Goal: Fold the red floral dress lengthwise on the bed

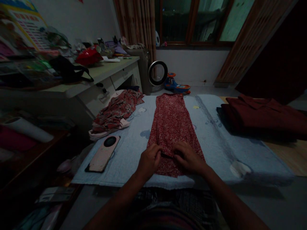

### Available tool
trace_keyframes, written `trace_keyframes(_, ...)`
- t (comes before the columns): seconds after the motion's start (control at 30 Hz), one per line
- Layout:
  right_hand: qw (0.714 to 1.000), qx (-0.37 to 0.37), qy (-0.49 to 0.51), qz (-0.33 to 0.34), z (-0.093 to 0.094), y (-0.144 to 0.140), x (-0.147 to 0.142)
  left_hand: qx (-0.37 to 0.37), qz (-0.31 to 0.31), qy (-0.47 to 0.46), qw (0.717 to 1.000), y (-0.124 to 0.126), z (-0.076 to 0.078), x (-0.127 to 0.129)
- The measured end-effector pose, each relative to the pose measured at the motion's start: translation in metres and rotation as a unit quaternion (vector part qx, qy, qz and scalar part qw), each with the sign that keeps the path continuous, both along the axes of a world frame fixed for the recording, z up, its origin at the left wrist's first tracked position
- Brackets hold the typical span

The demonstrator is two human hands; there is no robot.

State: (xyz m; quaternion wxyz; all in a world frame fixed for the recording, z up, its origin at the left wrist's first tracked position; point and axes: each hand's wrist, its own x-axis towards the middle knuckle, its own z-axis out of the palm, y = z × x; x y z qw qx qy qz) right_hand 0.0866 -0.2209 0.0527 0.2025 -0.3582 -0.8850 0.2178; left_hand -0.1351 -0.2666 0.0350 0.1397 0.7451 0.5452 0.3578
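Note:
A long red patterned garment (170,121) lies flat, folded into a narrow strip, on a light blue blanket (216,143). My left hand (149,160) and my right hand (188,158) rest side by side on its near end. Both pinch a fold of the red cloth between fingers and thumb. The near hem lies just below my hands.
A pink phone (103,154) lies on the blanket's left edge. A crumpled floral cloth (116,110) sits at far left, folded dark red clothes (261,116) at right. A cluttered desk (100,72) stands left; a ring fan (157,72) and toy car (177,84) stand beyond.

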Motion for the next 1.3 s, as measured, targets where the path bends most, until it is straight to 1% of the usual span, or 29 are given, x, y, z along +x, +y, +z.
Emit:
trace_keyframes(0.2,0.999,0.025,-0.037,-0.002,-0.006,-0.002,-0.006,-0.028,-0.001,0.014,1.000,-0.001,-0.002,-0.001)
trace_keyframes(0.3,1.000,0.014,-0.009,0.002,-0.006,-0.002,-0.005,-0.032,-0.004,0.013,0.999,-0.002,-0.001,-0.003)
trace_keyframes(0.4,1.000,0.003,0.025,0.001,-0.002,0.001,0.001,-0.034,-0.008,0.021,0.999,-0.002,0.000,-0.005)
trace_keyframes(0.47,0.999,-0.006,0.037,-0.017,0.001,0.004,0.007,-0.028,-0.018,0.041,0.999,-0.002,-0.001,-0.007)
trace_keyframes(0.57,0.998,-0.017,0.038,-0.040,0.002,0.009,0.015,-0.017,-0.053,0.082,0.995,-0.001,-0.002,-0.008)
trace_keyframes(0.63,0.999,-0.016,0.030,-0.039,-0.001,0.010,0.017,-0.021,-0.072,0.104,0.992,-0.001,-0.003,-0.007)
trace_keyframes(0.73,1.000,0.000,0.016,-0.027,-0.008,0.009,0.013,-0.032,-0.080,0.120,0.989,0.002,-0.004,-0.004)
trace_keyframes(0.87,0.999,0.043,0.005,-0.013,-0.019,0.006,0.003,-0.017,-0.088,0.097,0.991,0.008,-0.005,-0.002)
trace_keyframes(0.97,0.998,0.056,0.009,-0.012,-0.022,0.007,-0.001,0.012,-0.094,0.059,0.994,0.010,-0.007,-0.002)
trace_keyframes(1.07,0.998,0.055,0.035,-0.001,-0.019,0.009,0.001,0.045,-0.095,0.033,0.994,0.009,-0.007,-0.003)
trace_keyframes(1.13,0.997,0.053,0.056,0.006,-0.016,0.009,0.003,0.054,-0.098,0.026,0.993,0.008,-0.006,-0.003)
trace_keyframes(1.2,0.996,0.049,0.068,0.009,-0.014,0.007,0.004,0.053,-0.101,0.024,0.993,0.006,-0.004,-0.004)
trace_keyframes(1.3,0.997,0.036,0.060,0.013,-0.012,0.003,0.005,0.033,-0.109,0.031,0.993,0.003,-0.001,-0.005)
